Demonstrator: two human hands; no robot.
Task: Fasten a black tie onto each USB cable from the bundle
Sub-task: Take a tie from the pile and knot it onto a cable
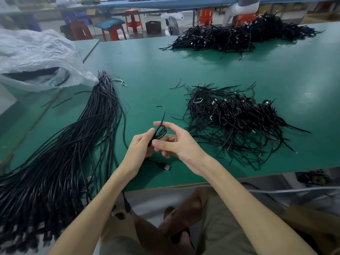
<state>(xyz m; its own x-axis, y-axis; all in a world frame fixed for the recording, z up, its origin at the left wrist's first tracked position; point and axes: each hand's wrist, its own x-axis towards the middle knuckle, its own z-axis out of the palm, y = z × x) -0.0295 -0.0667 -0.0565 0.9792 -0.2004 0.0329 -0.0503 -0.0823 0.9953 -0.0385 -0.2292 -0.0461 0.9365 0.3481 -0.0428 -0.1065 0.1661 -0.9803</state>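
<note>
Green tabletop; bundle along left edge. Near front edge, left hand pinched a coiled cable; right hand held it between thumb and forefinger, tie sticking up. Cable probably light, limp, springy; grip coil's middle.

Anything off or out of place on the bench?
Minor only: a few stray black strands lie on the green table left of the cable bundle, apart from the near pile. A white string scrap sits by the bundle's far end. No damage visible.
</note>
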